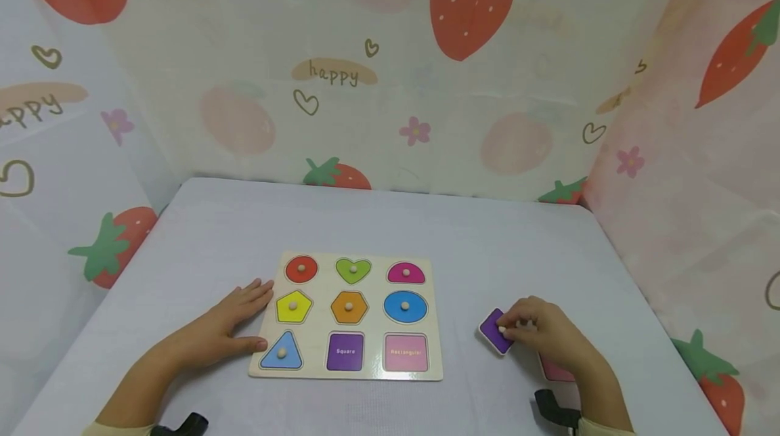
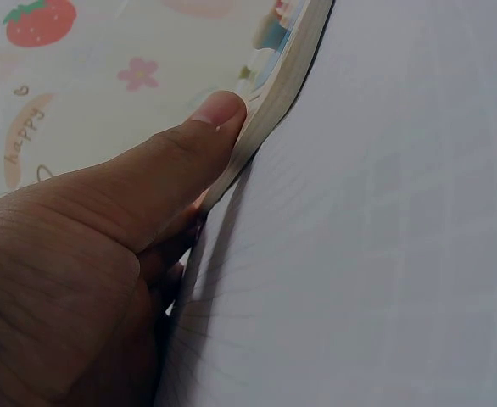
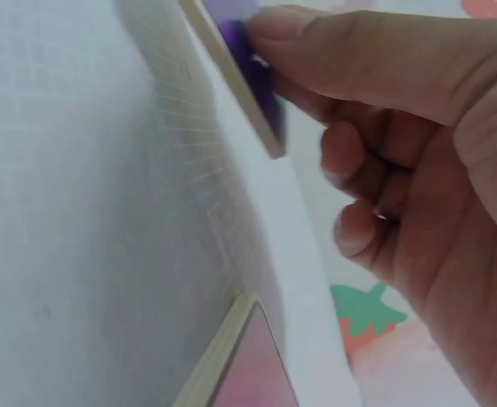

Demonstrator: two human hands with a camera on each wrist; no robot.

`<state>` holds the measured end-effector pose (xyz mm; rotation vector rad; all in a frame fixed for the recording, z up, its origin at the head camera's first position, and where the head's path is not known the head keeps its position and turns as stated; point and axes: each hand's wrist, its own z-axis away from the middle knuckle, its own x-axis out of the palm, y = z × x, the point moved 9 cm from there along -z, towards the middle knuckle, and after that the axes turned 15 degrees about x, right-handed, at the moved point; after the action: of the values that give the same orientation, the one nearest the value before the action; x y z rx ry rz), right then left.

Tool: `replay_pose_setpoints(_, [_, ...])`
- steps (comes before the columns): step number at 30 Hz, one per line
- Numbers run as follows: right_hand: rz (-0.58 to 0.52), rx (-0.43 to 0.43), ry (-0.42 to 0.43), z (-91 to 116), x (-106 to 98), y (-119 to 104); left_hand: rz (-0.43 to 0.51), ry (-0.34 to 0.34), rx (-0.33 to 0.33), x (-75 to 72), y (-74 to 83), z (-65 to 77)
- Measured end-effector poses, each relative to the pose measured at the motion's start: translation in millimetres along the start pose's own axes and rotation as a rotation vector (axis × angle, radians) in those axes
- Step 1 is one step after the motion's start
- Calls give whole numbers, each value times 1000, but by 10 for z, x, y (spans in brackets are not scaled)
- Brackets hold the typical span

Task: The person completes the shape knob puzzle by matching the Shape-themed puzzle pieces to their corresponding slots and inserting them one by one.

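My right hand [image 1: 551,331] pinches the small knob of a purple square puzzle piece [image 1: 492,333]. In the right wrist view the purple piece [image 3: 253,80] is tilted and held off the white cloth. A pink puzzle piece [image 1: 557,369] lies beneath that hand, partly hidden by the wrist. To the left, my left hand [image 1: 222,328] rests at the left edge of the wooden puzzle board [image 1: 317,321], fingers spread and thumb on the rim. In the left wrist view the thumb [image 2: 181,157] touches the board's edge. The purple "Square" recess [image 1: 345,358] and pink "Rectangular" recess [image 1: 405,360] hold no pieces.
Several knobbed shapes sit in the board, among them a blue triangle [image 1: 286,348], an orange hexagon [image 1: 349,299] and a blue oval [image 1: 405,314]. A white cloth covers the table [image 1: 487,246]. Strawberry-print curtains [image 1: 426,84] stand at the back and both sides.
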<state>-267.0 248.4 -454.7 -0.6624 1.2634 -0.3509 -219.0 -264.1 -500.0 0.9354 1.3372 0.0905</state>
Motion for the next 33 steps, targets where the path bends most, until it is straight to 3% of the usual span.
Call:
replay_pose_setpoints(7, [5, 23, 102, -11, -57, -23, 1, 3, 25, 7, -2, -5])
replay_pose_setpoints(21, [40, -74, 205, -19, -66, -160, 3, -2, 5, 10, -25, -4])
replay_pose_setpoints(33, [50, -54, 210, -43, -9, -191, -1, -5, 14, 21, -19, -13])
